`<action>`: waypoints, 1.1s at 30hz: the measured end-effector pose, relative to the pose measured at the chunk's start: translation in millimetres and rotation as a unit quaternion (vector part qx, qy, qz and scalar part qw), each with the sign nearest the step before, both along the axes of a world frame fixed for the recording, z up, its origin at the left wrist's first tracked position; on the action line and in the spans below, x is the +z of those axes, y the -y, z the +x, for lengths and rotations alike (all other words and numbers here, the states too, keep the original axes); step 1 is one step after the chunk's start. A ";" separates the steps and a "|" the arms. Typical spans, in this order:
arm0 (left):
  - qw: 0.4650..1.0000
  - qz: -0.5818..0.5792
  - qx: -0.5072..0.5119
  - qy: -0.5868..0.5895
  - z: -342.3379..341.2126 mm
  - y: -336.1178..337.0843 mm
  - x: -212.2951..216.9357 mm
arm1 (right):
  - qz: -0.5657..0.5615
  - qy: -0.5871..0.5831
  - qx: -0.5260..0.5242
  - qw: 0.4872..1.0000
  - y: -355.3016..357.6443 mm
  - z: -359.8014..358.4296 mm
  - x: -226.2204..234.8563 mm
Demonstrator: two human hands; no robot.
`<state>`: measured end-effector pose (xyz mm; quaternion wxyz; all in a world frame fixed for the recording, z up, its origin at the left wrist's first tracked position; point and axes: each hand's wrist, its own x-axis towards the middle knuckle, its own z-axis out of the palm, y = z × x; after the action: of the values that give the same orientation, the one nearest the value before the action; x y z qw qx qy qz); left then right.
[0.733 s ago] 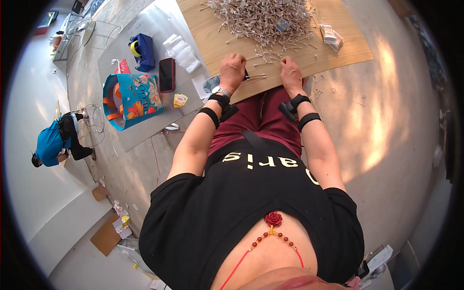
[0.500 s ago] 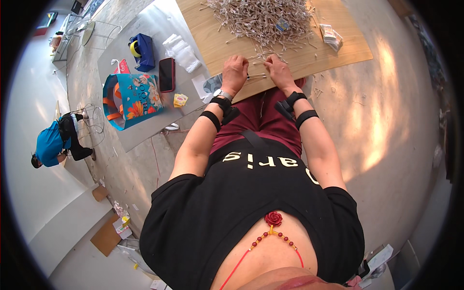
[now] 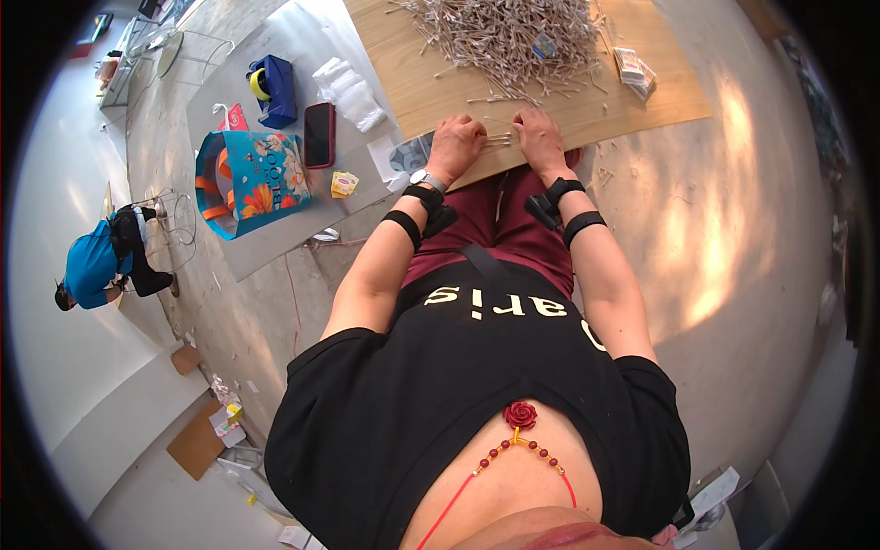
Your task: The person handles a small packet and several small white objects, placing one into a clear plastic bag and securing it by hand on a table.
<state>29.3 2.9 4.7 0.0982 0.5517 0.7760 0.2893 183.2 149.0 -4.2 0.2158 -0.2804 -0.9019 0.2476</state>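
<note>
A big heap of thin pale sticks [image 3: 500,41] lies on a wooden board [image 3: 642,105] in front of me. My left hand [image 3: 454,147] and my right hand [image 3: 539,137] rest side by side on the board's near edge. Between them they pinch a small bundle of sticks [image 3: 497,140], lined up flat. Both wrists carry black straps. A few stray sticks lie scattered about the heap.
A grey mat [image 3: 275,55] on the left holds a colourful bag [image 3: 247,179], a dark phone [image 3: 319,134], a blue tape holder [image 3: 273,90] and white packets [image 3: 348,92]. Small bundles [image 3: 634,71] lie at the board's right. A person in blue [image 3: 92,266] crouches far left.
My right hand has moved left toward my left hand, and the two now hold the small bundle of sticks together.
</note>
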 end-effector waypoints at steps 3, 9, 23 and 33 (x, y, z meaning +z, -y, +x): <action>0.999 -0.012 0.002 0.031 -0.2 -0.3 5.1 | 0.018 0.006 0.008 1.000 1.3 0.3 -1.6; 0.992 0.048 0.102 0.053 -19.2 -16.1 -0.6 | 0.010 0.005 0.052 0.999 0.6 0.5 -0.2; 0.993 -0.002 0.117 -0.008 -36.6 -38.5 -18.6 | 0.003 0.023 -0.079 0.997 -30.6 -27.9 -7.5; 0.986 0.048 0.158 0.002 -37.3 -15.9 -7.5 | 0.048 0.030 0.005 0.998 -34.1 -20.3 -6.1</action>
<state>-8.1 18.8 -2.8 0.0262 0.4257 0.8387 0.3387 162.8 183.1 -10.2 0.2010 -0.2722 -0.9203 0.1963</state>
